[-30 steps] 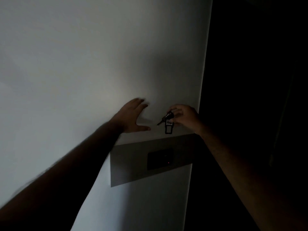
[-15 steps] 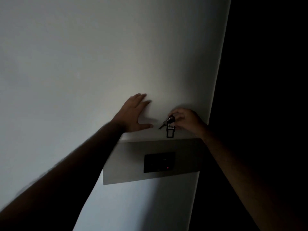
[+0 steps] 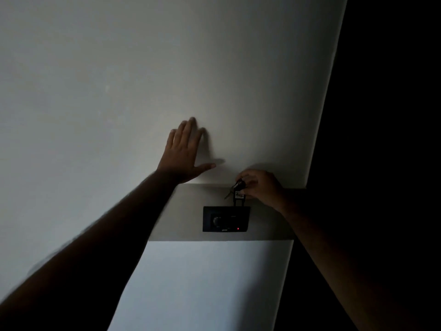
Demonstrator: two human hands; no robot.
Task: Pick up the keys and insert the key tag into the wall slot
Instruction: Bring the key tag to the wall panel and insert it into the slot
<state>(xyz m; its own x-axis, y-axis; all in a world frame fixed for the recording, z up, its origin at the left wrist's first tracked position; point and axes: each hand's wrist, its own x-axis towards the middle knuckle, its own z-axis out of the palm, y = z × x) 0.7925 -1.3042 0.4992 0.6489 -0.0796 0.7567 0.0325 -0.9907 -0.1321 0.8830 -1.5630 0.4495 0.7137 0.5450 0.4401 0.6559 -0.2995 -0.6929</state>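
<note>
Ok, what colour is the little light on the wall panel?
Red: the small light glows at the lower right of the black wall panel, seen in the head view.

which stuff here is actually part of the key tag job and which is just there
Part of the job:
- right hand, holding the keys
- key tag, its lower end at the top edge of the wall slot panel
- wall slot panel, red light lit

Just there:
- left hand, flat on the white wall
- grey band round the panel

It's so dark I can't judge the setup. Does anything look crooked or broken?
Nothing stands out. The wall slot panel sits square, the key tag hangs straight above it from the right hand, and the left hand lies flat on the wall.
</note>
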